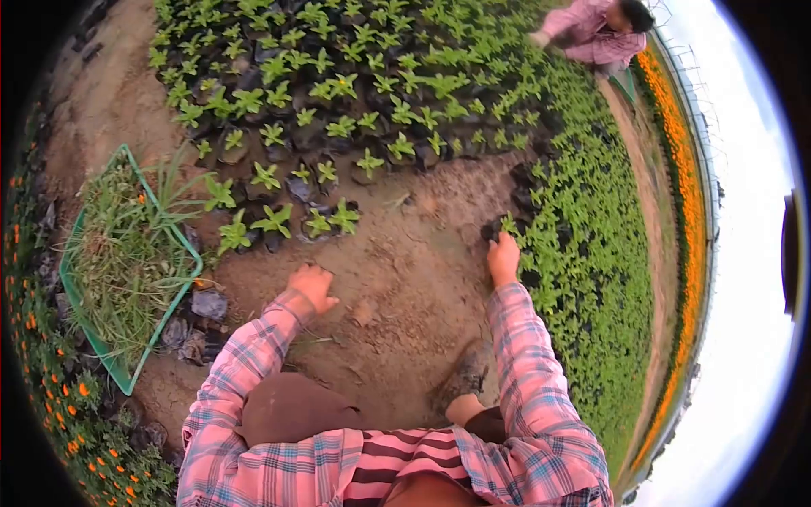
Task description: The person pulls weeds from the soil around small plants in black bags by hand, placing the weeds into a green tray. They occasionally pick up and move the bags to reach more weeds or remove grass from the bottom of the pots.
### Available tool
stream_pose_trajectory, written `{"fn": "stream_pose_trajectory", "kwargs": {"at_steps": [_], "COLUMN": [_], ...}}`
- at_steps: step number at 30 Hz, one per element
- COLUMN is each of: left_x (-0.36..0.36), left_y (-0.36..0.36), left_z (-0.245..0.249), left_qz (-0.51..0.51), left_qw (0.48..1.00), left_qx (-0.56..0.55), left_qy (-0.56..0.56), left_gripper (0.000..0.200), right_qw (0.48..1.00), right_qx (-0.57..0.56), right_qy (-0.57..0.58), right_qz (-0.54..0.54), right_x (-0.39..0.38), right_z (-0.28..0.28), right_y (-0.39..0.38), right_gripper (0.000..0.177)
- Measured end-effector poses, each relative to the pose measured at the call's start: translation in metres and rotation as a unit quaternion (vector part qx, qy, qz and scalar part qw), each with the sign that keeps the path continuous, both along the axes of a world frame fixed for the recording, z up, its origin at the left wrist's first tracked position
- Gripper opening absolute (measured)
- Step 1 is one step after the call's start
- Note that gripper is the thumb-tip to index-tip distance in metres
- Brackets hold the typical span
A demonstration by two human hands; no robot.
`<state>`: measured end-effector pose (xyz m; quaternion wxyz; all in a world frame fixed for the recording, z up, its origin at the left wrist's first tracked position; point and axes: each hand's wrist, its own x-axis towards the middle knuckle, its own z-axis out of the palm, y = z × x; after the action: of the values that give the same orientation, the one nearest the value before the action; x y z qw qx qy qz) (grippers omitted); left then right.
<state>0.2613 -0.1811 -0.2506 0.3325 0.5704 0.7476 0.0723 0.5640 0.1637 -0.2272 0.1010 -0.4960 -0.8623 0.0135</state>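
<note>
My right hand [503, 256] reaches to the edge of the dense seedling bed on the right. Its fingers are closed at a small seedling in a black bag [492, 230], by the leaves and the bag's rim. Over bare soil [397, 270] hangs my left hand [313, 287], fingers apart and holding nothing. Just beyond it stand bagged seedlings [273, 221] in a loose row, with more rows of potted plants [341, 127] behind them.
At the left lies a green-rimmed crate [193, 253] full of pulled grass [127, 253]. Black plastic bags [209, 304] lie beside it. Orange flowers [83, 389] grow at the lower left. Another person [591, 34] bends over the bed at the upper right. My shoe [469, 369] rests on the soil.
</note>
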Motion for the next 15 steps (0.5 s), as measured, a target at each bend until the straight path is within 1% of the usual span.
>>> {"fn": "stream_pose_trajectory", "kwargs": {"at_steps": [1, 2, 3, 4, 6, 7, 8, 9, 10, 11, 12, 13, 14, 15], "left_x": [-0.007, -0.011, -0.011, -0.01, -0.016, -0.018, -0.023, -0.024, -0.024, -0.024, -0.021, -0.019, -0.018, -0.02], "left_y": [0.004, 0.009, 0.013, 0.018, 0.031, 0.033, 0.037, 0.043, 0.043, 0.042, 0.043, 0.041, 0.038, 0.034], "left_z": [0.003, 0.002, 0.001, 0.003, 0.016, 0.019, 0.022, 0.022, 0.015, 0.005, 0.004, 0.003, -0.003, -0.007], "left_qz": [0.001, 0.017, 0.033, 0.029, 0.066, 0.058, 0.076, 0.089, 0.085, 0.074, 0.068, 0.068, 0.084, 0.105], "left_qw": [1.0, 0.998, 0.989, 0.989, 0.974, 0.976, 0.978, 0.979, 0.979, 0.979, 0.98, 0.981, 0.986, 0.99], "left_qx": [-0.004, 0.001, 0.006, 0.0, 0.156, 0.152, 0.144, 0.137, 0.145, 0.156, 0.161, 0.171, 0.122, 0.07], "left_qy": [0.008, -0.066, -0.143, -0.148, -0.147, -0.147, -0.133, -0.122, -0.114, -0.113, -0.092, -0.069, -0.071, -0.067], "left_gripper": [0.049, 0.049, 0.05, 0.05, 0.051, 0.051, 0.053, 0.054, 0.055, 0.056, 0.056, 0.056, 0.053, 0.05], "right_qw": [1.0, 1.0, 0.991, 0.97, 0.988, 0.976, 0.961, 0.952, 0.953, 0.941, 0.927, 0.915, 0.915, 0.919], "right_qx": [0.006, -0.002, -0.093, -0.179, -0.081, -0.077, -0.068, -0.09, -0.11, -0.145, -0.112, -0.074, -0.087, -0.102], "right_qy": [0.026, 0.025, 0.09, 0.153, 0.093, 0.122, 0.152, 0.14, 0.089, 0.067, 0.092, 0.083, 0.004, -0.007], "right_qz": [0.011, 0.008, -0.028, -0.066, 0.098, 0.161, 0.222, 0.255, 0.269, 0.297, 0.345, 0.387, 0.394, 0.38], "right_x": [-0.011, -0.018, -0.042, -0.061, -0.079, -0.096, -0.117, -0.132, -0.147, -0.161, -0.172, -0.179, -0.185, -0.185], "right_z": [0.007, 0.011, 0.038, 0.052, 0.045, 0.05, 0.056, 0.052, 0.047, 0.046, 0.031, 0.019, 0.024, 0.026], "right_y": [-0.001, -0.007, -0.024, -0.035, -0.041, -0.051, -0.06, -0.067, -0.076, -0.082, -0.089, -0.095, -0.101, -0.105], "right_gripper": [0.018, 0.018, 0.019, 0.021, 0.019, 0.017, 0.016, 0.016, 0.013, 0.009, 0.008, 0.009, 0.011, 0.012]}}
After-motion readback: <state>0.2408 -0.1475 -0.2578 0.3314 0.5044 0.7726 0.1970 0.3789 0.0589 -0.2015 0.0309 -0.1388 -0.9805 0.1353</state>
